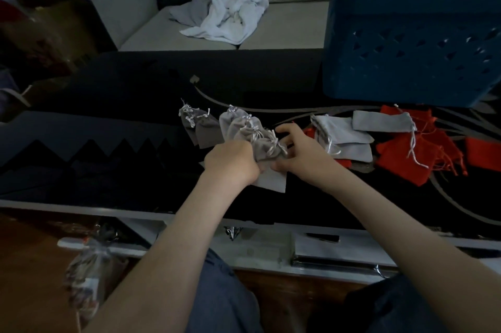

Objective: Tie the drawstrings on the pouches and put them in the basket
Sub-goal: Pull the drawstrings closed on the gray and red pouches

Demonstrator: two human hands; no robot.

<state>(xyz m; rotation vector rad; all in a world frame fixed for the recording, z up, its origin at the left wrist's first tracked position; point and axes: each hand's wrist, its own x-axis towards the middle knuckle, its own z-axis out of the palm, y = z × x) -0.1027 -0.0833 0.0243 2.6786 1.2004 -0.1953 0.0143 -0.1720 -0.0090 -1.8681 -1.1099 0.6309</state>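
Observation:
My left hand (pixel 230 160) grips the bottoms of a fanned bunch of grey pouches (pixel 238 129) with white drawstrings knotted at their tops. My right hand (pixel 298 152) pinches the rightmost pouch of that bunch near its tied neck. Under my hands lies a flat light grey pouch (pixel 272 182). To the right, loose grey pouches (pixel 344 135) and red pouches (pixel 406 159) lie spread on the dark table (pixel 108 170). The blue plastic basket (pixel 412 42) stands at the table's back right.
Behind the table is a beige sofa (pixel 284 23) with crumpled white and grey cloths (pixel 225 18) on it. A clear bag (pixel 86 273) hangs off the lower shelf at the left. My knees are below the table's front edge.

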